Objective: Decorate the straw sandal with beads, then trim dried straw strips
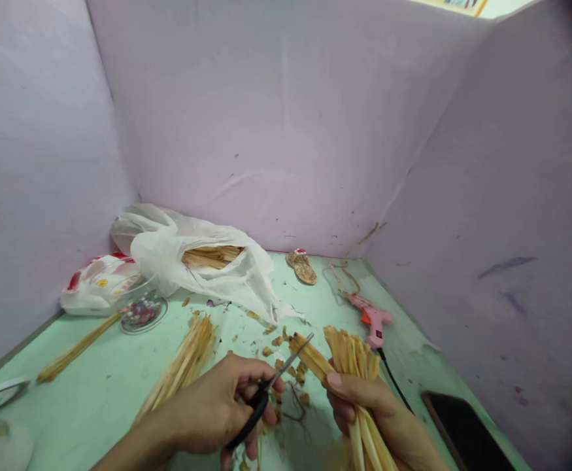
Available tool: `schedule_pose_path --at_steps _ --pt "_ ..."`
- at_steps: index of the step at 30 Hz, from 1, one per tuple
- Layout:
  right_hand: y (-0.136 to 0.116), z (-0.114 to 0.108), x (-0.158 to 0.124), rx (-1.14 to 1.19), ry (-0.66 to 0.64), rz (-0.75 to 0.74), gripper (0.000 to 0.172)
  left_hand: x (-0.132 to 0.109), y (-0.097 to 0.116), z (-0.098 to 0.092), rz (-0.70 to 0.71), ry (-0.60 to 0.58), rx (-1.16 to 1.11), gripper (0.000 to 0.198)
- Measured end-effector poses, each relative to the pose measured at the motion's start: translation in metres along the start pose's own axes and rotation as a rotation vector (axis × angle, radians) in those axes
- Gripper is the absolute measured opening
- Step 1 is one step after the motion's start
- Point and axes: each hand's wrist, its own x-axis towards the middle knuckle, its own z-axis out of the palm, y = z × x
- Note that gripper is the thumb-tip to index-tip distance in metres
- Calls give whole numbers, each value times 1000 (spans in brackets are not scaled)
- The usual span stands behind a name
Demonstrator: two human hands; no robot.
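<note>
Overlapping the tip of a dried strip [312,358], the scissors [260,400] are held by the left hand [219,402], its grip curled round the black handles. Whether the strip is touched by the blades cannot be told. That strip and a thicker bundle [349,353] are clasped in the right hand's [371,402] grip, above the green surface [94,373]. Clippings [267,351] are scattered beneath. Another bundle of strips [182,366] is partly hidden by the left arm; more are held in a white bag [249,275] behind.
</note>
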Motion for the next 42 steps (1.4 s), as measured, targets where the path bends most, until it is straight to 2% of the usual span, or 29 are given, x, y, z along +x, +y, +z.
schedule_pose_path --at_steps 3,5,11,14,18,27,29,30,32,34,36,39,42 --pt "3 4 0 -36 19 -41 21 3 -3 -4 91 -83 -70 42" --pt "5 7 0 -66 29 -78 20 4 -5 -4 128 -95 -99 40" --pt "4 9 -3 -62 120 -87 23 7 -5 0 12 -74 -123 44" --pt "3 7 -3 -70 101 -89 23 6 -4 0 -23 -94 -127 46" --pt "5 5 0 -77 72 -72 20 3 -1 -3 32 -75 -46 46" --pt "5 5 1 -63 71 -59 19 4 0 -2 4 -99 -63 39" --pt "5 6 0 -34 77 -52 20 0 3 -9 52 -15 29 34" --pt "5 6 -1 -16 72 -48 19 -4 6 -15 95 75 104 30" --pt "4 7 -2 14 31 -18 19 -14 11 -32 201 350 298 24" --pt "5 6 -5 38 -34 36 24 -26 16 -53 248 673 538 20" --pt "5 5 -7 86 -57 67 30 -35 18 -73 158 871 802 16" --pt "5 3 -8 166 -60 96 33 -37 16 -91 -46 896 1060 12" --pt "3 3 -7 172 -145 137 22 -25 8 -89 -120 849 1104 15"
